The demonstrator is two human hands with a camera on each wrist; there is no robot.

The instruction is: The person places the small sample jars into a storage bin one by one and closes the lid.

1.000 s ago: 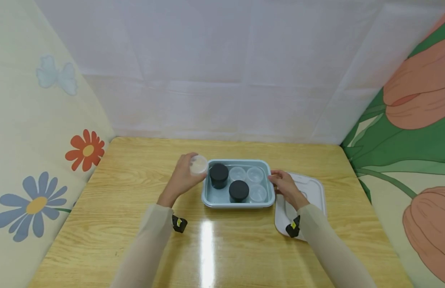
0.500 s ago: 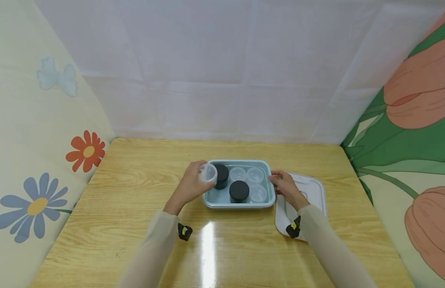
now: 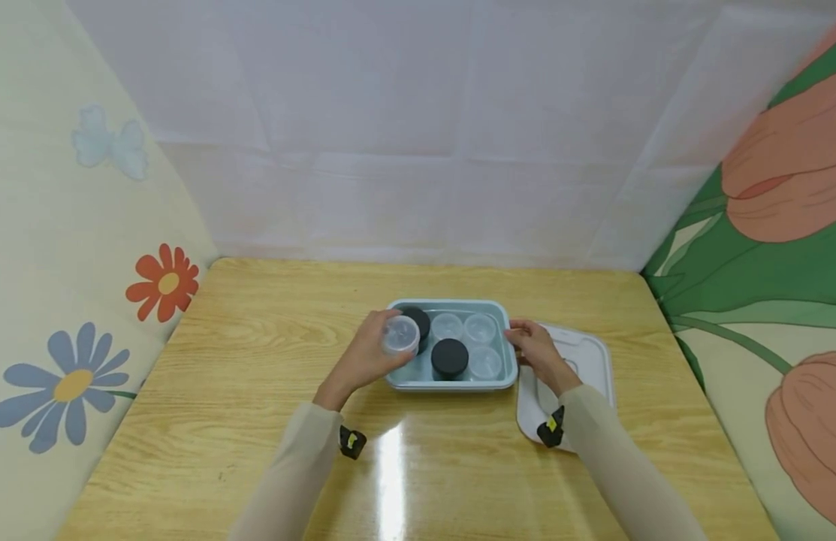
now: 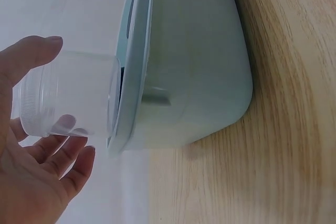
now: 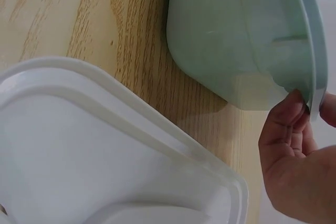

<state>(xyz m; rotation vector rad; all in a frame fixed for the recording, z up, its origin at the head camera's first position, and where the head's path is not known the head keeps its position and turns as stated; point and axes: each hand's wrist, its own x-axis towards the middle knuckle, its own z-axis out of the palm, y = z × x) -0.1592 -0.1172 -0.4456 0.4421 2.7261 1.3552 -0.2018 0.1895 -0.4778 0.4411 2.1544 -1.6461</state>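
Note:
A pale blue tray (image 3: 451, 385) stands at the table's middle. In it are two black-lidded jars, one in front (image 3: 449, 358) and one at the back left (image 3: 419, 318), plus three clear lidless jars (image 3: 479, 328). My left hand (image 3: 375, 347) grips another small clear jar (image 3: 400, 335) above the tray's front left corner. The left wrist view shows that jar (image 4: 68, 95) tilted against the tray's rim (image 4: 131, 77). My right hand (image 3: 520, 336) pinches the tray's right rim, thumb and fingers (image 5: 286, 116) on either side of it.
A white tray lid (image 3: 583, 361) lies flat on the wooden table (image 3: 255, 361) to the right of the tray, partly under my right forearm. Flower-patterned panels close off the left and right sides, with a white wall behind.
My left hand has carried the clear jar rightward, from beside the tray's left edge to over its front left corner. The right hand has kept its hold on the rim.

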